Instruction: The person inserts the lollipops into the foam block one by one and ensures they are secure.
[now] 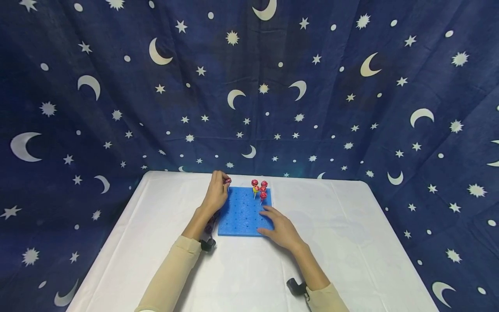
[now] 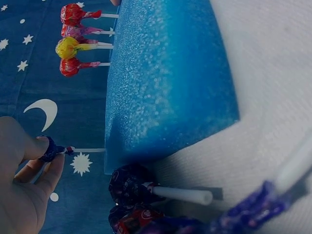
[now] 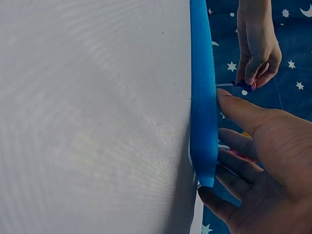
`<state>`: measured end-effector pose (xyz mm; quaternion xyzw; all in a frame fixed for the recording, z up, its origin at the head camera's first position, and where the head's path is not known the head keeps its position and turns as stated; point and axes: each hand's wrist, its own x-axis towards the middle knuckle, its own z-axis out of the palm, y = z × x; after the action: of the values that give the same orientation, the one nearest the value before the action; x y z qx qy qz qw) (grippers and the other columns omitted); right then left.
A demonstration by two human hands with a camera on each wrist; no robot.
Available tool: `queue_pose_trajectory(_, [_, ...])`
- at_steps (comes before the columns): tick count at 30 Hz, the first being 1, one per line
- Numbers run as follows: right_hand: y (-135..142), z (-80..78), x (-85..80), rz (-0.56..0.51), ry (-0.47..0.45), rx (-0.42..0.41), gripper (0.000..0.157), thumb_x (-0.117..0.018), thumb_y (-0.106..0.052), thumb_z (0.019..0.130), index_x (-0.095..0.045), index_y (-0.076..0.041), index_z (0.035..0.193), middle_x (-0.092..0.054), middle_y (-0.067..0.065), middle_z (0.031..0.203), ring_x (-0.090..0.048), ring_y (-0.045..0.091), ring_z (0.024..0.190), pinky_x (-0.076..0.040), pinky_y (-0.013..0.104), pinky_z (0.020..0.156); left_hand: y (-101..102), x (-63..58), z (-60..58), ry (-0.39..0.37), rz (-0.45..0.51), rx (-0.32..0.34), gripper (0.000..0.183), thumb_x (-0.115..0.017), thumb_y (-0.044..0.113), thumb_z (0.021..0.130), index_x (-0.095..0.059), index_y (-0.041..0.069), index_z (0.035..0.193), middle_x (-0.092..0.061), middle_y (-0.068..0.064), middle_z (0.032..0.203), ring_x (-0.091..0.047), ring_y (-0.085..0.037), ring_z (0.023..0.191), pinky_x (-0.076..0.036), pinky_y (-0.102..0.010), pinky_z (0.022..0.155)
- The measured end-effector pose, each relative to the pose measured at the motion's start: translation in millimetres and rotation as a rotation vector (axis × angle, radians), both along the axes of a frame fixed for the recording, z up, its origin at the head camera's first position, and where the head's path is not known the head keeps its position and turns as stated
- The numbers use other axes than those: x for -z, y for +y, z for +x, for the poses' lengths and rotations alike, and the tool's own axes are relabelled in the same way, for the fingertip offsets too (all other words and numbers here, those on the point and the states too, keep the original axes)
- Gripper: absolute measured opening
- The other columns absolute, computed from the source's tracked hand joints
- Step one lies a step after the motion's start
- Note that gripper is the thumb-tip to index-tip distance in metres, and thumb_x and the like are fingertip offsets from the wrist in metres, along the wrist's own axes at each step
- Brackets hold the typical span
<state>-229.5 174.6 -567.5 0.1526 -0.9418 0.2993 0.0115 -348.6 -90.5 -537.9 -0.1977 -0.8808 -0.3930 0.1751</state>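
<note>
My left hand (image 1: pixel 216 190) pinches a wrapped lollipop (image 2: pixel 50 149), stick at the blue foam block's (image 1: pixel 243 212) far-left corner. Right hand (image 1: pixel 281 229) lies flat, fingers straight, on the block's near-right part. Best keep the stick vertical and the block pressed down.

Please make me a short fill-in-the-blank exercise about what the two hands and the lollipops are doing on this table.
1. The left hand pinches a lollipop at the far left corner of the ____ foam board.
2. The right hand rests with straight fingers on the board's ____ side.
3. Four lollipops already stand in the board, and one of them has a ____ wrapper among the red ones.

Missing words: blue; right; yellow
</note>
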Motion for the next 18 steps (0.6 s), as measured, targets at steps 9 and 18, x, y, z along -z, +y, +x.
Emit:
queue_pose_trajectory(9, [-0.8,1.0,-1.3,-0.002,0.007,0.0,0.06,-0.081,-0.041,0.092,-0.063,-0.017,0.144,-0.048,0.005,0.16,-0.042,0.032,0.149,-0.038,0.056,0.119,0.5,2.6,-0.2,0.01,-0.018,-0.009,0.014,-0.057,-0.005,0.102,-0.051,-0.005,0.115,-0.05,-0.02,0.113,-0.058,-0.032,0.099,-0.055,-0.043,0.087])
queue_pose_trajectory(18, [-1.4,1.7,-2.5,-0.004,-0.005,0.003,0.061,-0.081,-0.041,0.092,-0.062,-0.017,0.145,-0.048,0.005,0.16,-0.042,0.033,0.149,-0.038,0.058,0.119,-0.3,6.3,-0.2,-0.003,-0.013,-0.016,0.015,-0.057,-0.006,0.102,-0.052,-0.006,0.116,-0.05,-0.021,0.114,-0.059,-0.034,0.103,-0.055,-0.045,0.091])
